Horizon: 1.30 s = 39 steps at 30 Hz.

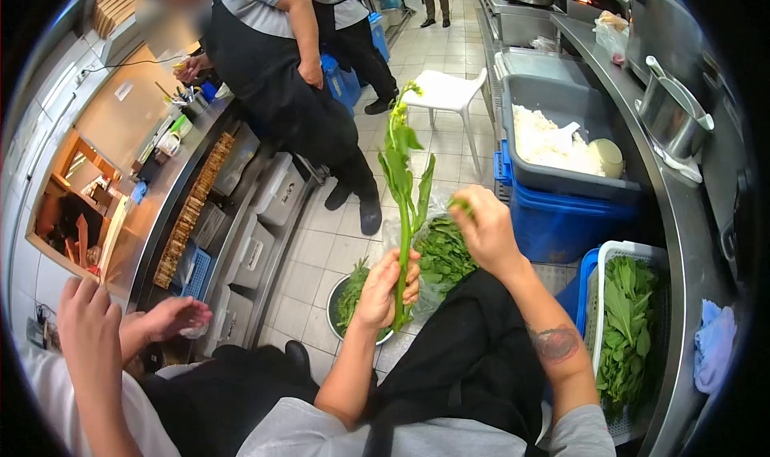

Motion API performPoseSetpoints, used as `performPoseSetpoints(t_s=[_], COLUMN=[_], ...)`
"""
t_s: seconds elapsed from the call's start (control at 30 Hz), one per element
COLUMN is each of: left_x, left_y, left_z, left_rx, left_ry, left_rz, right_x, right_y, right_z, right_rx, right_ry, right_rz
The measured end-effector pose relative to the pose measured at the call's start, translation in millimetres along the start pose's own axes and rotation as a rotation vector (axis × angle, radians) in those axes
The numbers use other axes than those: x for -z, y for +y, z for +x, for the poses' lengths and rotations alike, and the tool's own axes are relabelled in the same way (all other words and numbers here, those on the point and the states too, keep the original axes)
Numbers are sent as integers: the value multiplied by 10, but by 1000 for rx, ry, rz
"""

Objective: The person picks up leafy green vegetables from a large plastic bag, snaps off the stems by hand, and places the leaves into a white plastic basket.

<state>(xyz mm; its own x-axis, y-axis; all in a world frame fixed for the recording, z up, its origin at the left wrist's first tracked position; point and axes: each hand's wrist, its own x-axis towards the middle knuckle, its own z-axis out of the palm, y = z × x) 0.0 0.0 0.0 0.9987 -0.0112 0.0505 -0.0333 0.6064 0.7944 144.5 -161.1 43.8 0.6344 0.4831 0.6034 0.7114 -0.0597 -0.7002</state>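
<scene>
My left hand [388,288] is closed around the lower stem of a leafy green stalk [405,240], held upright with small yellow flowers at its top. Just right of the stalk, my right hand [488,231] has its fingers pinched on a small piece of green leaf [460,207]. Below my hands, a plastic bag [437,303] holds a heap of leafy greens [445,252]. A metal bowl [332,306] of thinner green pieces [350,296] stands on the floor, partly hidden by my left arm.
To my right are a white basket [611,252] of green leaves and a grey tub [553,182] of white rice on a blue bin [553,220]. A white stool [445,92] stands ahead. A co-worker's hands [172,318] are close at left; another person in an apron [277,88] stands beyond.
</scene>
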Motion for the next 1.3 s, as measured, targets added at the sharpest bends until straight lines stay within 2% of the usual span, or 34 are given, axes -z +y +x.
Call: performPoseSetpoints(t_s=[0.07,0.17,0.2,0.33,0.43,0.5,0.57,0.63,0.7,0.83,0.87,0.9,0.97,1.0,1.03,1.1,1.2,1.3], left_x=[-84,-208,-222,-314,-370,-490,-552,-495,-448,-360,-339,-310,-273,-283,-285,-310,-401,-454], left_y=[28,25,30,35,-50,-70,-49,-79,-145,-39,-1,38,70,81,79,63,40,20], left_z=[-40,-1,-6,23,83,207,305,333,363,257,213,179,116,85,77,72,68,50], left_rx=[29,52,66,125,51,-42,-99,-129,-223,-164,-135,-121,-84,-50,-48,-47,3,25], left_ry=[5,-62,-82,-119,-64,88,175,190,172,5,-19,-68,-169,-136,-143,-159,-179,-197], left_rz=[0,-38,-58,17,130,349,449,375,326,-1,-7,-12,-30,-10,-11,-13,-54,-106], right_x=[56,183,231,341,336,285,198,126,-14,-229,-201,-133,53,163,276,362,341,282], right_y=[-69,-89,-77,-76,-62,-104,-113,-80,-131,-76,-71,-36,-133,-182,-308,-359,-319,-290], right_z=[32,67,43,10,10,-18,-129,-184,-234,-277,-277,-241,-140,-140,-113,-48,-52,-166], right_rx=[522,797,790,869,827,794,709,494,266,-402,-435,-288,-155,-183,-105,246,478,559], right_ry=[-85,-69,-96,24,84,59,-12,-59,-9,151,198,230,274,247,231,200,118,103], right_rz=[-406,-601,-613,-564,-553,-584,-616,-493,-227,719,759,628,593,484,259,-130,-453,-491])
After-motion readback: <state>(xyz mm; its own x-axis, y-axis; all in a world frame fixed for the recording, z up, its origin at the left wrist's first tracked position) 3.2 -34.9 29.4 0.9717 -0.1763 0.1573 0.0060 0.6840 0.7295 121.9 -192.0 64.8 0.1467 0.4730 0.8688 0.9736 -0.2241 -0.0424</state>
